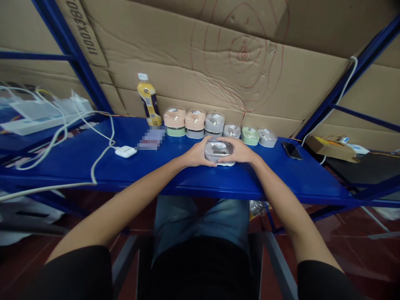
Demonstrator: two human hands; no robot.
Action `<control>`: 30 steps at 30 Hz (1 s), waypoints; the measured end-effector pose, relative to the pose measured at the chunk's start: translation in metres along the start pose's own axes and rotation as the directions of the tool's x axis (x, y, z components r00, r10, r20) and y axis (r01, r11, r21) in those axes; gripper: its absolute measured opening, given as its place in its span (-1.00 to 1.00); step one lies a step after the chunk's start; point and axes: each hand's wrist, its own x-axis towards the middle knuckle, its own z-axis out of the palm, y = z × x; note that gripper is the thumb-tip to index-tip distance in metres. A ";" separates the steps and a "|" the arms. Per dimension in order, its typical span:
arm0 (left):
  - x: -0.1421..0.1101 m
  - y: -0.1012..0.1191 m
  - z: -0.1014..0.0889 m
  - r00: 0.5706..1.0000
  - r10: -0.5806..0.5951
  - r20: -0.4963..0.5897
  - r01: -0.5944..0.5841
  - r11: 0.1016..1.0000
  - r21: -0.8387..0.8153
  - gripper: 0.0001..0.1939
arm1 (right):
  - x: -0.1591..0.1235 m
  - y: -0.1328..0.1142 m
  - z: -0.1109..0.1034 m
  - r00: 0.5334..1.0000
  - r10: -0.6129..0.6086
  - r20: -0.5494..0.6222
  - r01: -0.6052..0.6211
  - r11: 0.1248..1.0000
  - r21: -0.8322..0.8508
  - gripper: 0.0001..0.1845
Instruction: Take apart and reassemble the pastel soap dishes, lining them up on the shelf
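Two hands, our left (200,152) and our right (242,151), grip a clear-lidded grey container (218,152) between them at the near part of the blue worktop (187,177). Beyond it, we see a row of similar containers (196,123) beside a yellow bottle (149,100).

Dark "1100X380" on the cardboard (93,52) at upper left; lettering on the yellow bottle (149,100) illegible.

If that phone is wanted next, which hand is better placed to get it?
Right, I'd say: the right hand is nearer the phone, though it and the left hand both clasp the grey container.
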 end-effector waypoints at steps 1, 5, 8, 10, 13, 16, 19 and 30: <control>0.000 0.000 0.000 1.000 -0.005 -0.001 0.005 1.000 0.006 0.34 | 0.000 -0.001 0.000 1.000 0.002 0.001 -0.002 1.000 0.001 0.03; -0.001 0.002 -0.001 1.000 -0.020 0.007 0.020 0.999 0.029 0.34 | 0.002 -0.004 -0.002 1.000 0.014 0.010 -0.014 1.000 0.015 0.04; -0.001 0.002 -0.003 1.000 -0.002 0.016 0.002 1.000 0.021 0.31 | 0.003 -0.005 -0.004 0.999 0.036 0.026 -0.037 0.999 0.031 0.04; -0.001 0.001 -0.003 1.000 -0.007 0.016 0.006 1.000 0.023 0.33 | 0.003 -0.003 -0.006 0.998 0.059 0.034 -0.060 0.998 0.038 0.03; -0.001 -0.001 -0.002 0.999 -0.029 0.019 0.028 0.999 0.032 0.37 | 0.003 0.001 -0.007 0.994 0.097 0.043 -0.098 0.994 0.037 0.01; -0.001 -0.003 -0.001 1.000 -0.008 0.016 0.008 0.999 0.034 0.32 | 0.001 0.005 -0.006 0.996 0.086 0.035 -0.087 0.996 0.016 0.02; -0.001 -0.006 0.001 1.000 0.001 0.002 -0.001 0.998 0.057 0.29 | -0.002 0.006 -0.004 0.998 0.053 0.017 -0.052 0.997 -0.055 0.05; -0.004 -0.005 -0.002 0.999 -0.032 0.011 0.031 0.994 0.107 0.29 | -0.014 0.002 0.001 0.988 0.065 0.139 -0.044 0.988 -0.148 0.31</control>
